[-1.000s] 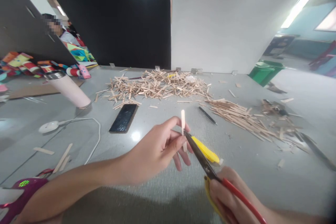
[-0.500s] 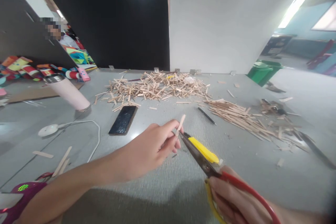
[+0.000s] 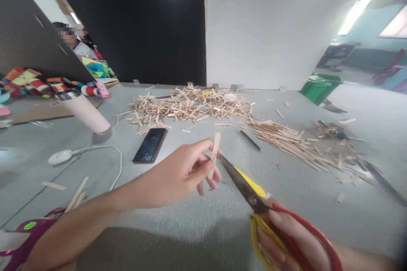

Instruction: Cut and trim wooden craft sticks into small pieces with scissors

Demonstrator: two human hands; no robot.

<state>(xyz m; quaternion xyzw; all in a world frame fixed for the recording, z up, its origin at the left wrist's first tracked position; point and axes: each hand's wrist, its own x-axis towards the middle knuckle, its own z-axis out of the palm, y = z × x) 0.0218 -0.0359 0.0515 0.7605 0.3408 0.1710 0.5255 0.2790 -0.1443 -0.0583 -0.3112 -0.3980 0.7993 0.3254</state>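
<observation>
Scissors [image 3: 251, 190] in the right hand [image 3: 286, 241] looked nearly shut, tips beside the stick [image 3: 214, 152] pinched by the left hand [image 3: 181, 173] above the desk's [image 3: 203, 228] near edge; blades might nick fingers

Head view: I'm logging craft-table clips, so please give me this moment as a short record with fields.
left hand: left hand pinches a wooden stick upright between its fingertips
right hand: right hand grips scissors with red and yellow handles
scissors: blade tips sit right beside the stick; whether they touch it is unclear
table: grey table
on table, far: heap of cut sticks, bundle of long sticks
on table, near: phone, black pen, pink tumbler
</observation>
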